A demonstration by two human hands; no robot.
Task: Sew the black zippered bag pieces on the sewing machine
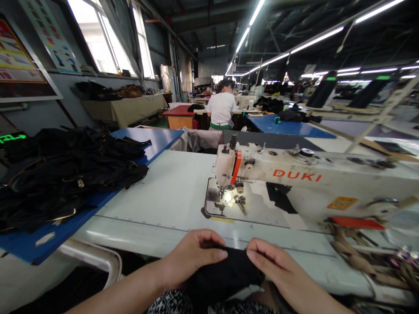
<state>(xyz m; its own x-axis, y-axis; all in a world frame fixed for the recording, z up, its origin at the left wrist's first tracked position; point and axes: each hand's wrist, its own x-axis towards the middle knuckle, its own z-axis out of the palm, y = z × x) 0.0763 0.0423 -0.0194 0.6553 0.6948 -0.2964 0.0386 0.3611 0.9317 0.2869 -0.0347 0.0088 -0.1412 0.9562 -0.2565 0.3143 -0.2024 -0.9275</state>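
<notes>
A piece of black fabric (225, 274) hangs between my two hands at the front edge of the sewing table, over my lap. My left hand (199, 250) pinches its upper edge on the left, thumb on top. On the right, my right hand (270, 259) grips the same edge between thumb and fingers. Beyond them stands a white sewing machine (297, 174) with orange lettering, its needle area lit and no cloth seen under the presser foot (224, 190). Part of the fabric's lower end is hidden by my right hand and lap.
Black garment pieces with gold zippers (75, 174) are heaped on a blue table (108, 205) at left. Straps and a red item (356, 223) lie at the table's right end. A co-worker (221, 107) sits farther ahead. Black thread cones (322, 91) stand at back right.
</notes>
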